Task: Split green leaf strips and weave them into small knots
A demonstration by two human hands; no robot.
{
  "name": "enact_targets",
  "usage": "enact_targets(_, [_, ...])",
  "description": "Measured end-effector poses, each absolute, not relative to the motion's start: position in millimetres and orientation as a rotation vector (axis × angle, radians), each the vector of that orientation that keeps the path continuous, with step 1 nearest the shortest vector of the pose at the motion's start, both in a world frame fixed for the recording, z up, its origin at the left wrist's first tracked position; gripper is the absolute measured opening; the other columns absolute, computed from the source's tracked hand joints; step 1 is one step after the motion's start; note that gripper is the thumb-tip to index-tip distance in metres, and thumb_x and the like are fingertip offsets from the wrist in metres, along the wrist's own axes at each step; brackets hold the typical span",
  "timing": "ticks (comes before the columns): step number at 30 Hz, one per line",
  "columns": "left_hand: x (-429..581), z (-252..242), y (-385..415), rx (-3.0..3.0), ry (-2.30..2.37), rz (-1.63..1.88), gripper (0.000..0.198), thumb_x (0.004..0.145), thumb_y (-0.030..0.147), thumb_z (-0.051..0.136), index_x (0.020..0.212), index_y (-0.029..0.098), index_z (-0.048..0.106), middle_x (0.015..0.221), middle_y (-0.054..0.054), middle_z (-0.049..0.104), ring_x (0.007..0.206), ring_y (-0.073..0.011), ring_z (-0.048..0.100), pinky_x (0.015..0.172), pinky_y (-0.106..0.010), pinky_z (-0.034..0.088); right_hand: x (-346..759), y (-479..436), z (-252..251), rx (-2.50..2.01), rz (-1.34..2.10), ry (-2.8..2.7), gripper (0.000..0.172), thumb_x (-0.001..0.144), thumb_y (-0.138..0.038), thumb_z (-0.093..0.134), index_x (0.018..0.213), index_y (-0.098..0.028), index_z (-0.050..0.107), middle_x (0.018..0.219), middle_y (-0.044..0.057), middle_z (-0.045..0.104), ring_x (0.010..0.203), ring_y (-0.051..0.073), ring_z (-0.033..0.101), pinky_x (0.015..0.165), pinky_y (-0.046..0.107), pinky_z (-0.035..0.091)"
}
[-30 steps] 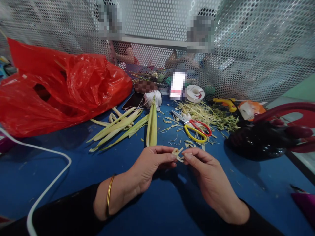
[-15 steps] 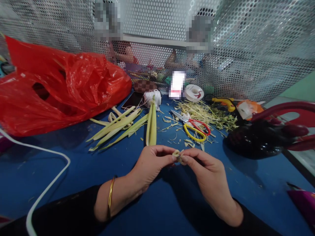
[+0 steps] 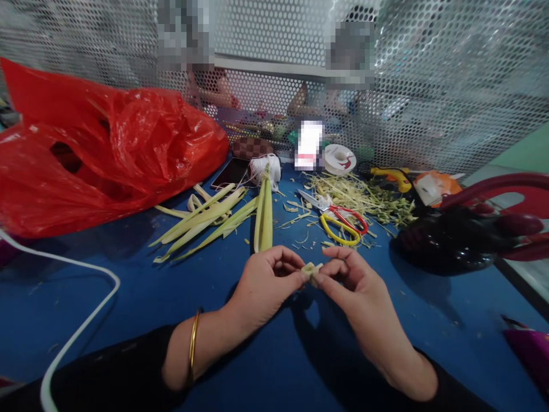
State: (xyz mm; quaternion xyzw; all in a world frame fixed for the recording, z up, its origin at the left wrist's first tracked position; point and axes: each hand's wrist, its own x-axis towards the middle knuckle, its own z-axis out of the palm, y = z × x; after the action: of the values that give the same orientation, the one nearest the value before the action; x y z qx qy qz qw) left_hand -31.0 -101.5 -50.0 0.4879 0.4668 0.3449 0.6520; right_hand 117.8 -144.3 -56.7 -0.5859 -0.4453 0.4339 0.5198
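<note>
Nearest, the left hand (image 3: 266, 283) and right hand (image 3: 351, 292) meet just above the blue counter (image 3: 214, 320). Each grip is closed to a fingertip pinch on one side of a small folded leaf piece (image 3: 311, 269), probably so both ends stay controlled. Bare counter lies around the wrists, and a white cable (image 3: 86, 320) loops at the left. Beyond, leaf strips (image 3: 206, 220) fan out within reach, and scissors (image 3: 341, 220) lie among trimmings (image 3: 369, 197) to the right. A red bag (image 3: 107, 149) and a dark glossy object (image 3: 454, 240) hem the sides, and a perforated screen (image 3: 429, 86) closes the back.
</note>
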Motion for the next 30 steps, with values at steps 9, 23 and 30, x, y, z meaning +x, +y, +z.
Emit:
enact_targets(9, [-33.1, -48.7, -105.0, 1.364, 1.125, 0.746, 0.007, 0.069, 0.022, 0.069, 0.073, 0.017, 0.064, 0.071, -0.002, 0.067, 0.067, -0.0144, 0.061, 0.063, -0.024, 0.047, 116.3, -142.2, -50.4, -1.483, 1.123, -1.105, 0.042, 0.067, -0.03, 0.07, 0.104, -0.021, 0.051, 0.058, -0.008, 0.056, 0.055, 0.014, 0.054, 0.059, 0.028, 0.045])
enact_targets(23, [-32.5, -47.0, -106.8, 1.521, 1.107, 0.683, 0.002, 0.073, 0.018, 0.065, 0.072, 0.019, 0.067, 0.072, -0.001, 0.069, 0.067, -0.0132, 0.062, 0.062, -0.022, 0.046, 125.0, -138.9, -52.9, -1.424, 1.393, -0.998, 0.049, 0.064, -0.024, 0.072, 0.109, -0.018, 0.055, 0.059, -0.009, 0.054, 0.055, 0.011, 0.052, 0.058, 0.026, 0.044])
enact_targets(30, [-33.7, -46.4, -108.1, 1.561, 1.12, 0.687, 0.003, 0.073, 0.017, 0.064, 0.072, 0.019, 0.066, 0.072, 0.0, 0.069, 0.066, -0.0125, 0.061, 0.061, -0.021, 0.045, 123.7, -138.1, -50.0, -1.437, 1.412, -1.005, 0.046, 0.063, -0.026, 0.071, 0.106, -0.018, 0.055, 0.057, -0.01, 0.049, 0.053, 0.011, 0.047, 0.052, 0.025, 0.038])
